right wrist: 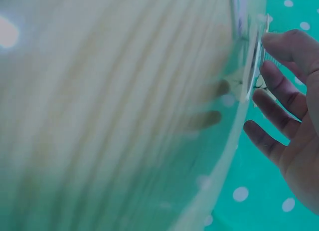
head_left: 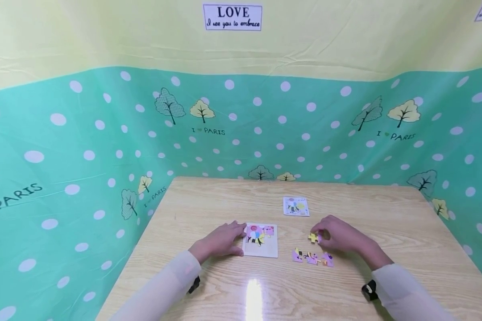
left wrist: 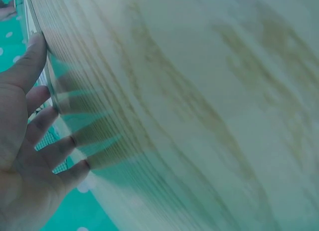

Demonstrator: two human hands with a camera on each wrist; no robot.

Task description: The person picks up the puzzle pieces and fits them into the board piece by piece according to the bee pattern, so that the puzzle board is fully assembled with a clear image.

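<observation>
A small puzzle board [head_left: 265, 249] with a partly filled picture lies on the wooden table [head_left: 225, 200]. My left hand [head_left: 234, 235] rests flat beside the board's left edge, fingers straight; in the left wrist view the left hand [left wrist: 47, 118] has its spread fingertips on the tabletop. My right hand [head_left: 324, 236] pinches a yellow puzzle piece [head_left: 313, 238] just above the table, right of the board. In the right wrist view the right hand [right wrist: 279, 86] holds that piece [right wrist: 251, 76] edge-on between thumb and fingers. Several pink loose pieces [head_left: 312, 257] lie in front of the right hand.
A small picture card [head_left: 296, 206] lies farther back on the table. Green dotted cloth walls [head_left: 84, 156] enclose the table on the left, back and right. Both sleeves reach in from the near edge.
</observation>
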